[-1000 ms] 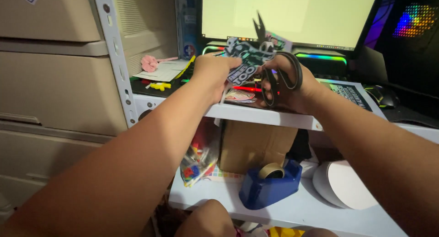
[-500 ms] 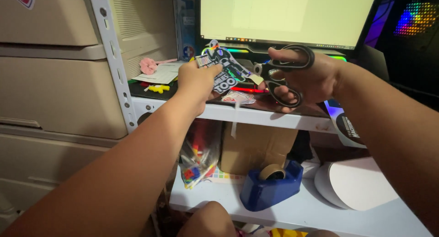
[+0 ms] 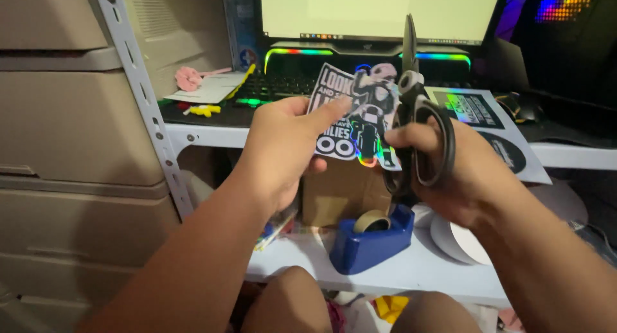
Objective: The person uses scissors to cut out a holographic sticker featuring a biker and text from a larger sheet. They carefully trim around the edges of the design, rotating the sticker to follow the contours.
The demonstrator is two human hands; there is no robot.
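Both hands have drawn back from the upper shelf toward the camera since the earlier frame, and the scissors, which lay tilted across the right palm, now stand upright with blades pointing up.

Left hand: clenched on the printed sticker sheet, thumb on the front near its upper left corner, fingers behind. It holds the sheet up in front of the keyboard.

Printed sticker sheet: white-edged cut-out with a dark, glossy, rainbow-sheened figure design. It hangs between the two hands, and its right edge touches the scissors.

Right hand: closed around the handle loops of the black scissors, fingers through the loops. The blades are together or nearly so; whether they bite the sheet cannot be told.

Surroundings:
- Upper white shelf: carries a backlit keyboard, a lit monitor, small pink and yellow items on paper at the left, and another printed sheet behind the right hand.
- Lower shelf: a blue tape dispenser with a roll of tape, just below the hands; a brown cardboard box behind it; a white round object at the right.
- Beige drawer unit: at the far left, beside a perforated metal upright.
- Person's knees: at the bottom edge.
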